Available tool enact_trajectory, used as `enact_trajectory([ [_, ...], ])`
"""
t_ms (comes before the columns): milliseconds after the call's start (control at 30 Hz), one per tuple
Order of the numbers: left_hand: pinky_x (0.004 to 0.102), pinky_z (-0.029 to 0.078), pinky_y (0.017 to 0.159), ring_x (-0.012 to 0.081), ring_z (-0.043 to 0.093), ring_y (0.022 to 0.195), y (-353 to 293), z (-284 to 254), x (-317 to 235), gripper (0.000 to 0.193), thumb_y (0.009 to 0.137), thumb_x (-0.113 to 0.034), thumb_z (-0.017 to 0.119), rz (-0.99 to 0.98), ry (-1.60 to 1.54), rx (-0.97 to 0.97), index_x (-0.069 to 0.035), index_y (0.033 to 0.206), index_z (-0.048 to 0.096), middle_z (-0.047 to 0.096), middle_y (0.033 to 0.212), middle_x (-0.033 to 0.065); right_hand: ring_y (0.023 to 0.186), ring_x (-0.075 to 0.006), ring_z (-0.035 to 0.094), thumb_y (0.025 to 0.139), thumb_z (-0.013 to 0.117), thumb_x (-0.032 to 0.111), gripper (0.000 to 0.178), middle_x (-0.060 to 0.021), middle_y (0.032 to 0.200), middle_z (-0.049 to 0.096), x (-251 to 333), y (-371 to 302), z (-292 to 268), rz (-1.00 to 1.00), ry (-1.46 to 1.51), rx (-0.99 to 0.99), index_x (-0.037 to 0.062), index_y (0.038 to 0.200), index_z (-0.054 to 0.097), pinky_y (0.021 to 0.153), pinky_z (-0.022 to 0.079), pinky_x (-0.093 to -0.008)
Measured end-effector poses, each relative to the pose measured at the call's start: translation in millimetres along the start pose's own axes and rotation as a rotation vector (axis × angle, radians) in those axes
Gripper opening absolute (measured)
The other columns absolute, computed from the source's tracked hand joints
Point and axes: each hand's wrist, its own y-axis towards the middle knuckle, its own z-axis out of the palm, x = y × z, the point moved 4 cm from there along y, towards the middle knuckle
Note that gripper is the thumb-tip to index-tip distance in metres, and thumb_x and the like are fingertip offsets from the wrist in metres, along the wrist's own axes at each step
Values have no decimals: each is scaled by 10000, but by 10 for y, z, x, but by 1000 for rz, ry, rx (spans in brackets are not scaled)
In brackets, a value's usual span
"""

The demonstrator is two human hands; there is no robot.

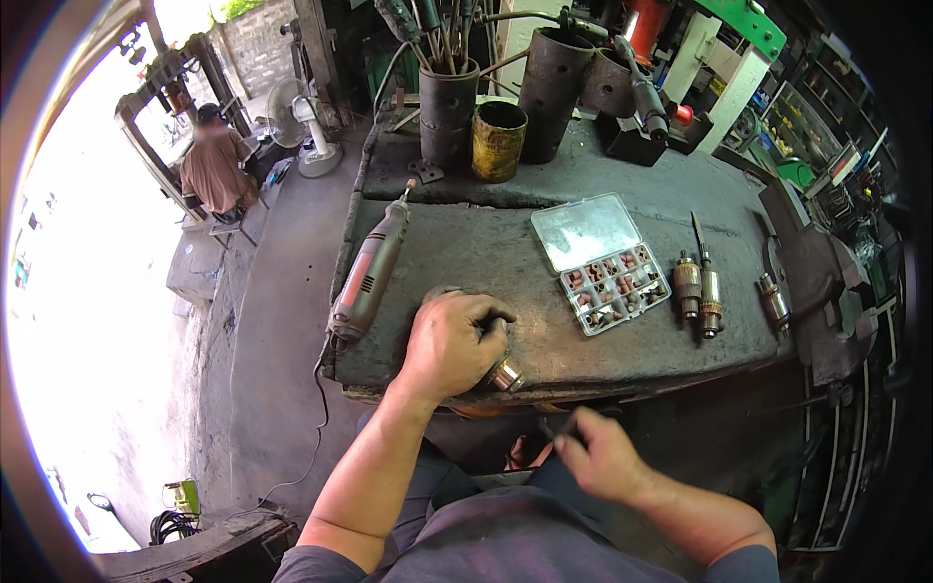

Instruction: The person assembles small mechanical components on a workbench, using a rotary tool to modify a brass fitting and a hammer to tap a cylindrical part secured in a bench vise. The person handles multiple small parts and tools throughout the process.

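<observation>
My left hand (453,342) is closed over a motor armature (506,375) at the front edge of the workbench. Only its shiny ringed end shows below my fingers; the rest is hidden under the hand. My right hand (604,457) is closed in front of the bench edge, above my lap. A dark thin thing seems to stick out from its fingers, too unclear to name. Left of my left hand lies a grey rotary tool (372,270) with a small pinkish tip. An opened clear case (589,233) of small grinding bits lies beyond my hands, to the right.
More armatures (710,301) lie on the right of the bench, near a dark vise (826,291). Metal cylinders (450,117) with tools and a yellow can (499,146) stand at the back. A cord (322,418) hangs off the left side. A person (216,165) sits beside a fan (313,136).
</observation>
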Motion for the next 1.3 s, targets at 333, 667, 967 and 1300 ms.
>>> enact_trajectory([
  [333,462,559,859,356,710,838,-5,40,-101,156,891,-129,744,-22,159,-99,-60,977,855,761,830,154,964,-420,793,1039,747,254,267,-236,1006,797,-2601,-565,467,367,-127,25,-4,1107,729,869,612,-475],
  [667,445,545,824,331,691,792,20,77,-101,122,873,-60,735,15,155,-140,-31,944,830,768,822,138,592,-137,618,1135,621,190,199,-77,799,695,-2977,-473,544,667,318,76,36,1013,648,536,477,-323],
  [967,451,552,834,346,702,799,25,83,-74,154,883,-81,725,-19,175,-108,-29,977,835,768,840,158,512,-127,561,1152,595,176,202,-56,741,663,-2856,-341,472,626,315,135,27,1021,635,469,444,-327],
  [1300,459,596,864,369,771,898,62,75,-144,237,908,-197,797,-60,134,-100,-1,1037,828,823,967,182,825,-154,702,1097,695,131,183,-73,942,742,-2855,-527,552,436,311,-95,-3,1220,706,745,566,-324],
])
